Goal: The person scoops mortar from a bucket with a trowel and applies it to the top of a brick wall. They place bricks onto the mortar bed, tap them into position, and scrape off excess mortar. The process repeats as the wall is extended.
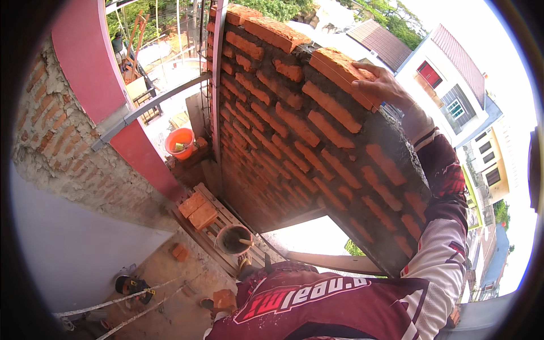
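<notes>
My right hand (385,88) reaches up to the top of a brick wall (323,127). Its fingers and thumb grip the near end of an orange brick (343,73) lying on the top course. A thin string runs along this brick's face. Grey mortar (396,127) covers the wall's top on the near side of the hand. Farther along the same course lies another brick (276,33), with a mortar-filled gap between the two. My left hand is out of view.
Below, a bucket (233,240) with a wooden-handled tool stands on slatted planks beside stacked bricks (198,211). An orange bucket (180,143) sits past the pink column (139,156). Ropes (122,303) cross at lower left. Houses (453,85) show beyond the wall.
</notes>
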A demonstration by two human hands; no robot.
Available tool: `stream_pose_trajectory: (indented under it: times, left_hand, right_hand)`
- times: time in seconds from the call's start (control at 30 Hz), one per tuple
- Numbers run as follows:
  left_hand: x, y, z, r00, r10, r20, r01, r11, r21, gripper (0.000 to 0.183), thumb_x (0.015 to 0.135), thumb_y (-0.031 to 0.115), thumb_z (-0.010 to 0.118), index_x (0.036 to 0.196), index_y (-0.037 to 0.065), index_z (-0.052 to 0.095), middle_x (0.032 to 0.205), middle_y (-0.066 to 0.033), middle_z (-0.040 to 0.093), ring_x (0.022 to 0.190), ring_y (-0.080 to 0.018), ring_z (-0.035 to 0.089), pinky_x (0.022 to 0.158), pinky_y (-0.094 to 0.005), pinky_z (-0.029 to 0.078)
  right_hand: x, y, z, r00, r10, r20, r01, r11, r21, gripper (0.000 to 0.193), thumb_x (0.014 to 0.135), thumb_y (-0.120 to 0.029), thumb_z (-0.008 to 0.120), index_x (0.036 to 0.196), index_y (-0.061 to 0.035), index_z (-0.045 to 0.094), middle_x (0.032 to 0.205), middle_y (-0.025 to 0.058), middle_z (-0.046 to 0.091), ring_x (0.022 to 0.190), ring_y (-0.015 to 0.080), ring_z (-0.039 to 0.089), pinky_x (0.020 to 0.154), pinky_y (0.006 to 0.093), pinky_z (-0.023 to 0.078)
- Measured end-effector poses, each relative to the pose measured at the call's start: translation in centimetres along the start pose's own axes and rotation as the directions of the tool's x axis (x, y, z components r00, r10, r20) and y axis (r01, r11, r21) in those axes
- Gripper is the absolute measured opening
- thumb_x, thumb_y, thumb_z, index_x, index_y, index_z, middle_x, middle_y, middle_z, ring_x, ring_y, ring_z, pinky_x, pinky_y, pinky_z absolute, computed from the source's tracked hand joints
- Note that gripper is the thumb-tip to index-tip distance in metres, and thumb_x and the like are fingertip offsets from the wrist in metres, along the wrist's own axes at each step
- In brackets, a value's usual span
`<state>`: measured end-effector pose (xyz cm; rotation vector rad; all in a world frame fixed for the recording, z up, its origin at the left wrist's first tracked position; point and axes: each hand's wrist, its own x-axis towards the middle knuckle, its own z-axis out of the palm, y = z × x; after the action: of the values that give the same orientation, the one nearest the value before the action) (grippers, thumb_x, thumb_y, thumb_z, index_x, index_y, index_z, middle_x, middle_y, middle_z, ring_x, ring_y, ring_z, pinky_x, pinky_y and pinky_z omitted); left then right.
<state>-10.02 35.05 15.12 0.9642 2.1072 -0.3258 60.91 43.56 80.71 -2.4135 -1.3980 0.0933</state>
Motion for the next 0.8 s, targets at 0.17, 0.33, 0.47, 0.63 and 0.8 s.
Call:
stream_pose_trajectory:
  times: [0.17,0.33,0.47,0.63,0.8]
  left_hand:
    - [0.2,0.2,-0.4,1.000,-0.004,0.009,0.004,1.000,0.010,0.109,0.052,0.036,0.093,0.138,-0.002,0.039,0.138,-0.0225,0.050,0.132,-0.0373,0.048,0.115,-0.0536,0.034]
    - [0.1,0.2,-1.0,1.000,-0.001,0.016,0.000,1.000,0.013,0.109,0.052,0.035,0.093,0.138,-0.003,0.038,0.138,-0.0227,0.050,0.131,-0.0374,0.048,0.115,-0.0534,0.035]
    - [0.2,0.4,-1.1,1.000,-0.012,0.025,0.012,1.000,0.021,0.109,0.052,0.035,0.093,0.138,-0.003,0.038,0.138,-0.0229,0.050,0.131,-0.0375,0.048,0.114,-0.0533,0.035]
    - [0.6,0.9,-1.3,1.000,-0.012,0.029,0.010,0.999,0.038,0.109,0.052,0.035,0.093,0.138,-0.003,0.038,0.138,-0.0231,0.050,0.131,-0.0376,0.049,0.114,-0.0531,0.036]
    - [1.0,1.1,-1.8,0.999,-0.004,0.041,0.002,0.999,0.050,0.109,0.052,0.035,0.093,0.139,-0.003,0.038,0.138,-0.0233,0.050,0.130,-0.0377,0.049,0.114,-0.0530,0.036]
  right_hand:
    - [0.3,-0.1,0.4,1.000,0.006,-0.002,-0.006,1.000,-0.003,0.088,0.075,-0.061,0.077,0.144,-0.0089,0.056,0.133,0.0256,0.061,0.121,0.0382,0.061,0.102,0.0495,0.049]
    - [0.8,-0.7,0.3,0.997,-0.074,-0.013,0.073,0.996,-0.060,0.092,0.075,-0.063,0.077,0.145,-0.0075,0.055,0.134,0.0262,0.060,0.122,0.0395,0.060,0.102,0.0490,0.050]
    - [0.9,-0.7,0.8,0.999,-0.020,0.029,0.019,0.999,0.042,0.093,0.077,-0.066,0.074,0.145,-0.0049,0.054,0.137,0.0267,0.059,0.128,0.0392,0.057,0.108,0.0498,0.045]
    - [0.5,-0.3,1.3,0.996,-0.084,-0.005,0.084,0.996,0.010,0.089,0.081,-0.067,0.070,0.147,-0.0101,0.053,0.138,0.0252,0.058,0.130,0.0373,0.056,0.109,0.0509,0.044]
    - [2.6,-1.0,-0.8,0.998,-0.062,0.012,0.062,0.998,0.023,0.088,0.090,-0.073,0.056,0.150,-0.0100,0.047,0.147,0.0232,0.050,0.138,0.0374,0.047,0.112,0.0530,0.041]
